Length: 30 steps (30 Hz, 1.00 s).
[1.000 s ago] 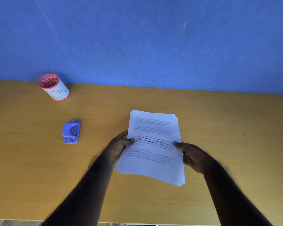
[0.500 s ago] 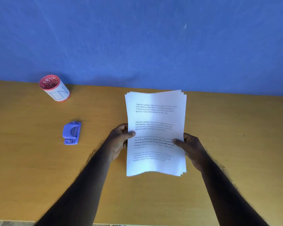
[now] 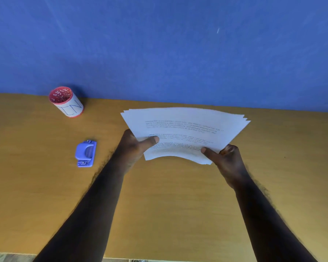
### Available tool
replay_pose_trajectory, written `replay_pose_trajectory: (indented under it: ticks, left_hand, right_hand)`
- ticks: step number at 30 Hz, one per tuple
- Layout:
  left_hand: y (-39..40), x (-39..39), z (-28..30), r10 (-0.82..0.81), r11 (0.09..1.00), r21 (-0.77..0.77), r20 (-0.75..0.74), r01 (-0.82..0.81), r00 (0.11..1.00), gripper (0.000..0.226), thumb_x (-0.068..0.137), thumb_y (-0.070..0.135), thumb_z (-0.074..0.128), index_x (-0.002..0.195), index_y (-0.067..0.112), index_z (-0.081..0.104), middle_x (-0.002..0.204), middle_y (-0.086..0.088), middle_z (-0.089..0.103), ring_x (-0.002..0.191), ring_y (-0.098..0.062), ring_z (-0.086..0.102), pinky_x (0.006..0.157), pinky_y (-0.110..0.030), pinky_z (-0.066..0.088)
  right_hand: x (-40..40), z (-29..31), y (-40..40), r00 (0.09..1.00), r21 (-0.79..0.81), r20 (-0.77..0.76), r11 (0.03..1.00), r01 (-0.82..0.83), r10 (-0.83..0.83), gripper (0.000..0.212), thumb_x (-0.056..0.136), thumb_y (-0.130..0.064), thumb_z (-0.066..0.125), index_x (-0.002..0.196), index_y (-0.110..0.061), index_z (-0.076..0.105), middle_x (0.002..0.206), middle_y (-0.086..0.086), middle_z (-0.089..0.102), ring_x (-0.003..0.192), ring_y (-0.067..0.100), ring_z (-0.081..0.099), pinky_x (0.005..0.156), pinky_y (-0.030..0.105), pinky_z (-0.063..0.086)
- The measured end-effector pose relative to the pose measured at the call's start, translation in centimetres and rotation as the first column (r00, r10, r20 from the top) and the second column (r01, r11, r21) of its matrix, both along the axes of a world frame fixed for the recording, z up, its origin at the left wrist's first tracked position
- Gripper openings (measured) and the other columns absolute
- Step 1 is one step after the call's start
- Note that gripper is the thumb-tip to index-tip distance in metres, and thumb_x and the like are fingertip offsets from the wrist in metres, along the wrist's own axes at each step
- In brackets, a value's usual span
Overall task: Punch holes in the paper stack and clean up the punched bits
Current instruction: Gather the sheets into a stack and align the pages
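A stack of white printed paper (image 3: 186,127) is held above the wooden table, tilted away from me with its near edge bowed upward. My left hand (image 3: 134,146) grips the stack's left side, thumb on top. My right hand (image 3: 225,159) grips its right near corner, thumb on top. The sheets are slightly fanned at the far right corner. A small purple hole punch (image 3: 85,154) lies on the table to the left of my left hand, apart from it.
A red cup with a white label (image 3: 67,103) stands at the back left near the blue wall; it holds small white bits. The wooden table (image 3: 169,205) stretches across the view, its front edge at the bottom.
The stack went from lying low and slanted, to upright facing me, to tipped back away from me. Both hands kept their grip and rose slightly.
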<state>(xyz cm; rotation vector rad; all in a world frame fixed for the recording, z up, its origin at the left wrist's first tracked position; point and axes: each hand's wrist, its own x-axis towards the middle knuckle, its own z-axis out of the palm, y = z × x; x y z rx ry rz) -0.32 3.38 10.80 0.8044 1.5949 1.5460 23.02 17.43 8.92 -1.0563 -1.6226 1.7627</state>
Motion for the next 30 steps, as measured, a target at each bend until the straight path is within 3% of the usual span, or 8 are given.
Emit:
replay_pose_trajectory:
  ticks: [5,13,16,20,24,26,28,30]
  left_hand:
    - [-0.7,0.6,-1.4,-0.026,0.993,-0.114,-0.006,0.025,1.0,0.031,0.075,0.019,0.075,0.096,0.042,0.076,0.106,0.01,0.078,0.1,-0.011,0.073,0.086,-0.033,0.055]
    - [-0.3,0.9,-1.3,-0.025,0.994,-0.103,0.001,0.025,1.0,0.03,0.075,0.03,0.077,0.103,0.041,0.074,0.11,0.007,0.077,0.105,-0.014,0.071,0.094,-0.041,0.055]
    - [-0.3,1.2,-1.6,0.001,0.989,-0.145,0.017,0.002,1.0,0.027,0.075,0.03,0.077,0.101,0.037,0.076,0.108,0.005,0.078,0.102,-0.016,0.072,0.096,-0.048,0.055]
    - [-0.3,1.3,-1.8,0.015,0.989,-0.145,0.001,-0.014,1.0,0.026,0.077,0.032,0.076,0.101,0.039,0.075,0.108,0.009,0.077,0.101,-0.011,0.072,0.093,-0.04,0.056]
    - [-0.2,1.7,-2.0,0.03,0.986,-0.166,-0.01,-0.032,0.999,0.017,0.082,0.032,0.07,0.095,0.041,0.075,0.102,0.012,0.078,0.094,-0.007,0.072,0.084,-0.032,0.055]
    - [0.0,1.8,-2.0,0.074,0.982,-0.173,-0.036,-0.079,0.997,0.012,0.085,0.032,0.069,0.093,0.038,0.075,0.097,0.013,0.078,0.089,-0.007,0.073,0.078,-0.03,0.056]
    - [0.2,1.7,-2.2,0.154,0.972,-0.168,-0.063,-0.163,0.986,0.008,0.087,0.032,0.068,0.09,0.034,0.075,0.094,0.012,0.079,0.086,-0.007,0.074,0.075,-0.031,0.057]
    - [0.4,1.5,-2.2,0.266,0.956,-0.131,0.017,-0.262,0.964,0.008,0.088,0.028,0.069,0.088,0.031,0.077,0.094,0.009,0.079,0.089,-0.01,0.074,0.076,-0.031,0.057]
  right_hand:
    - [-0.1,-1.2,-0.2,0.999,-0.054,0.035,0.998,0.011,-0.009,0.028,0.083,-0.003,0.079,0.097,-0.028,0.077,0.105,-0.011,0.08,0.103,0.015,0.074,0.093,0.035,0.056]
    - [-0.3,-1.6,-0.2,0.999,-0.068,-0.033,0.998,-0.003,0.001,0.029,0.085,-0.008,0.078,0.103,-0.032,0.079,0.114,-0.005,0.079,0.108,0.016,0.073,0.091,0.033,0.059]
    - [-0.5,-2.1,-0.4,1.0,-0.095,0.003,0.995,0.016,-0.016,0.027,0.085,-0.009,0.079,0.104,-0.028,0.077,0.114,-0.005,0.079,0.108,0.017,0.073,0.094,0.038,0.057]
    - [-0.6,-2.2,0.0,1.0,-0.077,-0.002,0.997,0.021,-0.021,0.026,0.084,-0.014,0.08,0.103,-0.033,0.079,0.113,-0.006,0.079,0.105,0.014,0.074,0.086,0.031,0.059]
    - [-0.8,-2.8,0.3,0.999,-0.088,0.049,0.996,0.023,-0.019,0.023,0.084,-0.014,0.081,0.1,-0.03,0.079,0.109,-0.006,0.08,0.104,0.017,0.074,0.091,0.039,0.058]
    - [-0.9,-3.0,0.4,0.996,-0.084,0.079,0.996,0.037,-0.031,0.021,0.083,-0.016,0.082,0.099,-0.03,0.078,0.106,-0.009,0.08,0.102,0.016,0.075,0.088,0.037,0.06]
    - [-1.1,-2.8,0.3,0.991,-0.008,0.111,0.998,0.07,-0.069,0.031,0.082,-0.023,0.082,0.11,-0.034,0.074,0.113,-0.013,0.078,0.109,0.016,0.072,0.085,0.028,0.059]
    - [-1.2,-3.1,0.0,0.957,0.087,0.225,0.982,0.168,-0.184,0.067,0.082,-0.031,0.082,0.143,-0.036,0.052,0.148,-0.009,0.057,0.134,0.014,0.054,0.098,0.032,0.05]
